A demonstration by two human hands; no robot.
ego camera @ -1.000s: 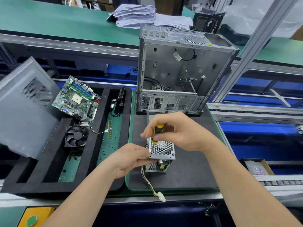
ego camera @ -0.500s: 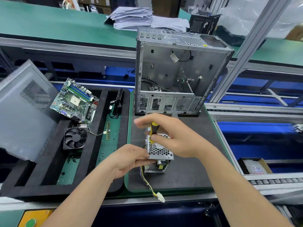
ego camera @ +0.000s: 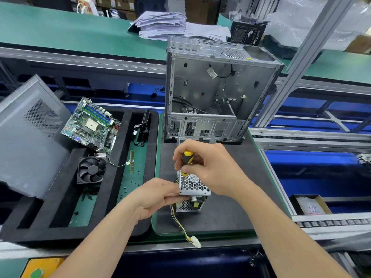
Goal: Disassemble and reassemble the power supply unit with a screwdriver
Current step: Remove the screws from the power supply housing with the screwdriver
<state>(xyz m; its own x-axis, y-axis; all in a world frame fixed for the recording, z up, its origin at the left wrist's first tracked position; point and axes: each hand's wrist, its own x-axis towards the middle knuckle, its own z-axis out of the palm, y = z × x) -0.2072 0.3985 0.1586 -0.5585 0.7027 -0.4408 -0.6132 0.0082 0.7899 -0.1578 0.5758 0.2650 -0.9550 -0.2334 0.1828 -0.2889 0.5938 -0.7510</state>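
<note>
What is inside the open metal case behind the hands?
Inside the case are loose black cables, one cable with a white tag, and bare metal walls. The lower panel covers the bottom part, so what lies behind it cannot be seen.

You are gripping the yellow-and-black screwdriver [ego camera: 186,157] upright in your right hand [ego camera: 210,169], its shaft pointing down at the left edge of the perforated cover of the small power supply unit [ego camera: 193,187]. Your left hand [ego camera: 158,197] is pinching the unit's near-left corner as it is standing on the dark grey mat [ego camera: 230,213]. Its yellow and black wires are trailing toward you, ending in a white connector [ego camera: 195,241] at the mat's front edge. Behind your hands, the open computer case [ego camera: 216,93] is standing upright. To your left, a motherboard [ego camera: 91,125] and a black cooling fan [ego camera: 92,170] are lying on the black foam tray [ego camera: 60,207], with a grey side panel [ego camera: 26,137] tilting beside them.
</note>
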